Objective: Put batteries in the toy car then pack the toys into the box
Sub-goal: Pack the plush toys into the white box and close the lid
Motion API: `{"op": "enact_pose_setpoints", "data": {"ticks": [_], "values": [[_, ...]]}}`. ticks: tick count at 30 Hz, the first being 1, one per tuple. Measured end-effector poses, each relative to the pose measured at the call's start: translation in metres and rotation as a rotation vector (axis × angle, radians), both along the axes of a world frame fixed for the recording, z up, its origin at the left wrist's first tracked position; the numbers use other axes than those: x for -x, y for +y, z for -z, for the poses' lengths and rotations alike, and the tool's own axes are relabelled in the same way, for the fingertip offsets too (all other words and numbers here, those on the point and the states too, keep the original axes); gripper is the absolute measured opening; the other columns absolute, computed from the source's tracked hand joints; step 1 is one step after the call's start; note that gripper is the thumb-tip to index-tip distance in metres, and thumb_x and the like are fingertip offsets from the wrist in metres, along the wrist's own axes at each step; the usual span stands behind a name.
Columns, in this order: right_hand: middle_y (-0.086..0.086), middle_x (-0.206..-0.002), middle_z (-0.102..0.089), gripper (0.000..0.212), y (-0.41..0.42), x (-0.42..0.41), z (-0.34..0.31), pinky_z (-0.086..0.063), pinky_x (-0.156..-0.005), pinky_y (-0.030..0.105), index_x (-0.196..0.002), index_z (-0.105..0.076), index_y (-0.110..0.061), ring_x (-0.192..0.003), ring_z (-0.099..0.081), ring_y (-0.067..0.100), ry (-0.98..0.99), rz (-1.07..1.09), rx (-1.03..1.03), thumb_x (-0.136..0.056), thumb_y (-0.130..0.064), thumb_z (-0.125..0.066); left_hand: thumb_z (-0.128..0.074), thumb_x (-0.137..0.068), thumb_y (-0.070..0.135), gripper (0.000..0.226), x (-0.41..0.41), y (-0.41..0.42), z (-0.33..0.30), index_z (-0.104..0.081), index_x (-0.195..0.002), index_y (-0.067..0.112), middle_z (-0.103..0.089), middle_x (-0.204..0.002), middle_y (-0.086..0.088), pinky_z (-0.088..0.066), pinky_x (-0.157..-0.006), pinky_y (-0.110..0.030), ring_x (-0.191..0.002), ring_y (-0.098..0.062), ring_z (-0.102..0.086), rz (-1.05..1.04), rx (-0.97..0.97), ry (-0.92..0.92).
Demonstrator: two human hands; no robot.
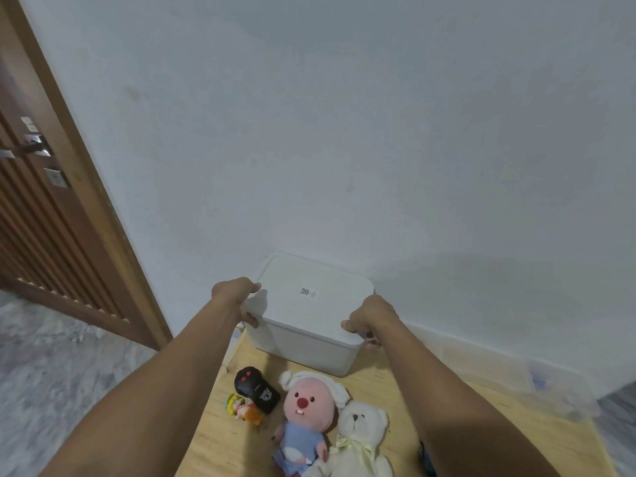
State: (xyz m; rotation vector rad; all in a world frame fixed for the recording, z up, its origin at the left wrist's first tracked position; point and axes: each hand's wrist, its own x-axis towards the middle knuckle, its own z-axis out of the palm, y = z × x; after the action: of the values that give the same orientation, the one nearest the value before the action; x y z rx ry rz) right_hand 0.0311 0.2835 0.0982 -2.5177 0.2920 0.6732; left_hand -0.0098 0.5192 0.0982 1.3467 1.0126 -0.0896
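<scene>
At the bench's far end, left hand and right hand had fingers clamped on the box lid – lifting both ends evenly, straight up, would free it best

Matt plastic box; wooden table.

Both forearms are bare to the hands, with no sleeves showing.

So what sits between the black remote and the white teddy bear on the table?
In the head view, the pink plush in blue clothes lies between the black remote and the white teddy bear, its side touching the bear.
</scene>
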Motion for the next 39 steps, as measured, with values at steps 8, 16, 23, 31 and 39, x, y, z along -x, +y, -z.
{"op": "enact_pose_setpoints", "data": {"ticks": [8,16,23,31,39], "values": [[0.005,-0.081,-0.062,0.027,-0.01,0.0,-0.013,-0.059,-0.059,0.03,-0.082,-0.053,-0.013,-0.061,-0.063,0.02,-0.04,0.118,-0.184,-0.077,-0.023,-0.078,-0.07,-0.077,0.007,0.018,-0.008,-0.006,-0.01,-0.055,-0.083,-0.002,-0.061,-0.092,-0.013,-0.056,-0.07,-0.045,-0.086,-0.034,-0.057,-0.04,-0.219,-0.046],[0.007,-0.089,-0.06,0.043,-0.024,0.002,-0.023,-0.054,-0.065,0.033,-0.097,-0.051,-0.011,-0.086,-0.064,0.026,-0.135,0.16,-0.282,-0.073,-0.027,-0.082,-0.06,-0.077,0.011,0.02,-0.02,-0.016,-0.017,-0.061,-0.094,0.0,-0.067,-0.099,-0.016,-0.055,-0.076,-0.04,-0.1,-0.034,-0.061,-0.144,-0.394,-0.078],[0.007,-0.081,-0.058,0.043,-0.064,0.015,-0.018,-0.052,-0.063,0.033,-0.097,-0.053,-0.005,-0.068,-0.059,0.022,-0.147,0.193,-0.226,-0.074,-0.028,-0.081,-0.06,-0.086,0.018,0.016,-0.009,-0.057,-0.02,-0.057,-0.088,0.002,-0.061,-0.084,-0.01,-0.044,-0.055,-0.027,-0.081,-0.028,-0.06,-0.057,-0.458,-0.132],[0.011,-0.081,-0.064,0.036,-0.163,0.033,-0.008,-0.056,-0.07,0.035,-0.091,-0.057,-0.003,-0.075,-0.066,0.025,-0.15,0.254,-0.132,-0.073,-0.023,-0.082,-0.081,-0.073,0.017,0.027,0.003,-0.149,-0.009,-0.057,-0.072,0.003,-0.061,-0.079,-0.01,-0.05,-0.068,-0.032,-0.086,-0.03,-0.064,0.234,-0.521,-0.162],[0.02,-0.081,-0.066,0.018,-0.273,0.062,0.009,-0.059,-0.076,0.044,-0.086,-0.06,0.003,-0.075,-0.068,0.034,-0.058,0.311,-0.014,-0.078,-0.008,-0.071,-0.089,-0.062,0.033,0.051,0.013,-0.245,-0.001,-0.059,-0.09,0.004,-0.066,-0.096,-0.013,-0.059,-0.076,-0.039,-0.091,-0.031,-0.066,0.718,-0.723,-0.07]]}}
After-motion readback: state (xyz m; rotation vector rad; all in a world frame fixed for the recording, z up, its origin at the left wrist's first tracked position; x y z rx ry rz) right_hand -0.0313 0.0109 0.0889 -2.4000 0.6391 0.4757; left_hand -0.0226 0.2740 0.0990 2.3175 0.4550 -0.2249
